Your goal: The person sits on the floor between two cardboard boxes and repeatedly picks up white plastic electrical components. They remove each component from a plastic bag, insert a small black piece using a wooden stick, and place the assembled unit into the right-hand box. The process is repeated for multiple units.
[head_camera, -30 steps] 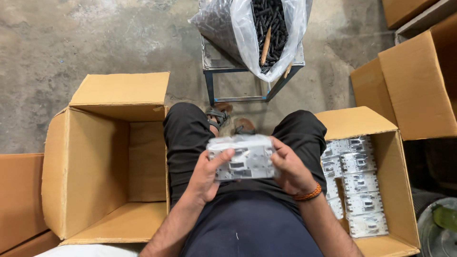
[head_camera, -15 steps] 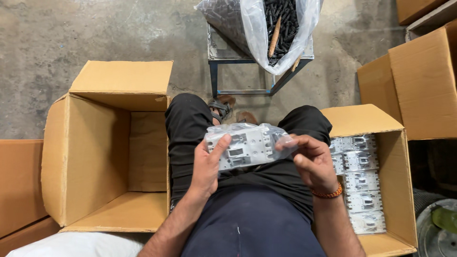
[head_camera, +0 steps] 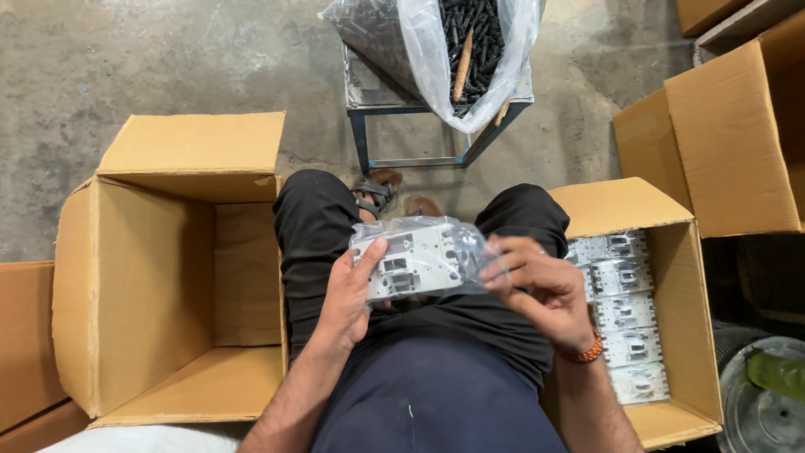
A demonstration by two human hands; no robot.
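Seated, looking down over black trousers at a grey moulded part in a clear plastic bag (head_camera: 423,258), held above the lap between both hands. Left hand (head_camera: 350,294) cupped under the bag's left end, thumb laid across its front face, fingers hidden behind it: grip pressed onto the bagged part. Right hand (head_camera: 541,289) at the bag's right end, fingertips (head_camera: 496,262) pinching the loose plastic there, with an orange band (head_camera: 584,352) on the wrist. Part lying roughly level, its long side across the thighs, touching neither box.

To the left, a large open cardboard box (head_camera: 142,294) tipped with its mouth facing the person, brown walls bare inside. To the right, just beside the right thigh, another open cardboard box (head_camera: 671,277) holding a row of similar bagged grey parts (head_camera: 625,323) stacked along its inner side. Further right, more cardboard cartons (head_camera: 729,134) and the rim of a round metal container (head_camera: 759,403).

Ahead of the knees, on the concrete floor (head_camera: 126,75), a small metal-framed stand (head_camera: 419,126) carrying a clear sack of black screws (head_camera: 457,50). Sandalled foot (head_camera: 373,191) visible between the knees, below the stand.
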